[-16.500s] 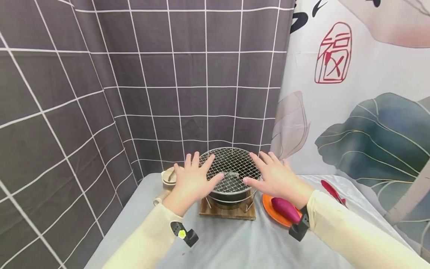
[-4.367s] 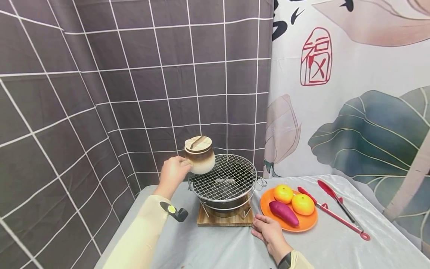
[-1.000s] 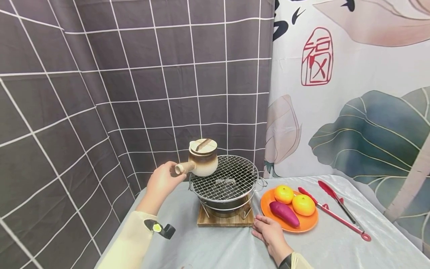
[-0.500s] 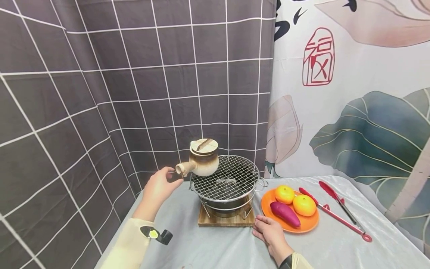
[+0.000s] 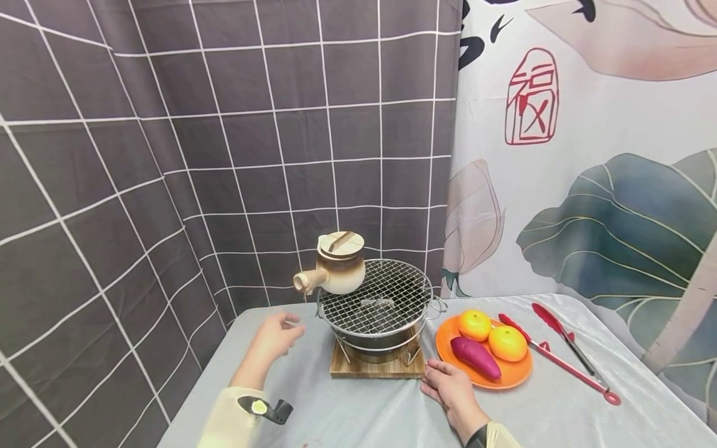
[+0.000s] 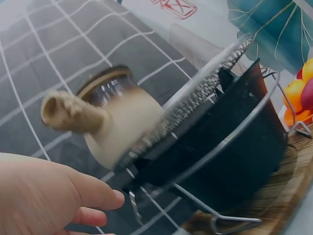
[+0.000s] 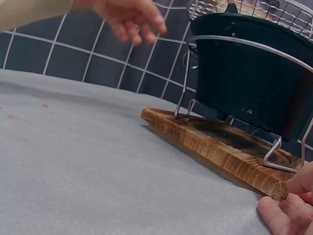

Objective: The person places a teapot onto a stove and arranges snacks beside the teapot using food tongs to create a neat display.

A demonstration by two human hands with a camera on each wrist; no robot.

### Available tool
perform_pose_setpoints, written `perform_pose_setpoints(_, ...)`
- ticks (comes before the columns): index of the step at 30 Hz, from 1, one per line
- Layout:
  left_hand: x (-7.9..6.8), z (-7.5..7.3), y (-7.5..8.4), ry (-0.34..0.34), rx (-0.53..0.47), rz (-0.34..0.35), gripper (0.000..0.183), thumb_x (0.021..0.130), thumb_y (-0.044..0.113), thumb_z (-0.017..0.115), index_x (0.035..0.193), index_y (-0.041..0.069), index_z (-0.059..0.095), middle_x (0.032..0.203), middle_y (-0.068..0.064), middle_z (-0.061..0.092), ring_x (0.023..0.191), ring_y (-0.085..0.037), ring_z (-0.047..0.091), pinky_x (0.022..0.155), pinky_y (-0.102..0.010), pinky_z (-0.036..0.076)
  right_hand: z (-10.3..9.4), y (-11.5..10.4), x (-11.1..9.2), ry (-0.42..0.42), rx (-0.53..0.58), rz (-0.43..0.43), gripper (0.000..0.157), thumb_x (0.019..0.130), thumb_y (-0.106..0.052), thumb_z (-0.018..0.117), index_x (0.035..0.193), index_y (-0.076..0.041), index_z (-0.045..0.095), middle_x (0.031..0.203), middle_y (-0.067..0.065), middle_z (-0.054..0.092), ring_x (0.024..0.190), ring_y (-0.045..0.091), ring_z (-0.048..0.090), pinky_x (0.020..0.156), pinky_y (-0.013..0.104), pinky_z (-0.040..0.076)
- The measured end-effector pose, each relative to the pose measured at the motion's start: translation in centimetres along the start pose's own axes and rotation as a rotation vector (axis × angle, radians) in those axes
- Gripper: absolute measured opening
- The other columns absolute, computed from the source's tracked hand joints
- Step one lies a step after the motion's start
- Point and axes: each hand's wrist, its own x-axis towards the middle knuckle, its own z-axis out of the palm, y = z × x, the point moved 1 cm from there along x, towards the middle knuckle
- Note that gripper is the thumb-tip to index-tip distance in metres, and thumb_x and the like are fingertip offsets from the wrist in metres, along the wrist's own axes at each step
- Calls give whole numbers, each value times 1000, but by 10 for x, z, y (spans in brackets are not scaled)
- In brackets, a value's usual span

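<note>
A side-handled clay teapot (image 5: 343, 274) with a wooden lid sits on the left part of the round wire grill mesh (image 5: 386, 308), its handle pointing left and toward me. My left hand (image 5: 274, 341) hovers below and left of that handle, apart from it, fingers loosely bent and holding nothing. In the left wrist view, the teapot (image 6: 122, 122) stands beyond the fingers. Under the grill's dark basin (image 6: 230, 152) is a square wooden board (image 5: 375, 367). My right hand (image 5: 450, 395) rests on the table, its fingertips touching the board's near right corner (image 7: 276, 191).
Right of the grill, an orange plate (image 5: 518, 373) holds two mandarins (image 5: 506, 342) and a purple sweet potato (image 5: 475, 356). Two red-tipped tongs (image 5: 566, 361) lie farther right, one touching the plate's rim. A dark gridded curtain (image 5: 280, 143) stands behind and to the left.
My left hand has let go of the teapot's handle and drawn back down and left. The teapot stays on the mesh, and the right hand keeps its place at the board.
</note>
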Motion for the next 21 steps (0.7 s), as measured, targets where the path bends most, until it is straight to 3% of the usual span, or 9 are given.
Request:
perform_pose_setpoints(4,-5,20,-14,-40,-139,-50,39,89,16,70,119,-8,64,102,-22,71,73,-24,67,58,-36,59,0,1,1,2,2,-1,49,95,1,61,138,19,46,112,20,68,91,21,68,80,37,62)
perform_pose_setpoints(13,-16,59,-38,-67,-408,-166,38,91,12,66,121,-11,60,104,-21,68,75,-28,67,61,-39,61,-1,3,1,10,9,-37,47,95,2,59,136,20,46,110,19,68,88,19,67,77,35,62)
perform_pose_setpoints(21,-20,76,-44,-59,-523,-228,43,92,10,62,127,-15,54,107,-29,66,72,-25,67,61,-33,60,0,2,0,12,6,-46,48,96,0,60,137,20,45,110,20,68,88,20,67,77,35,62)
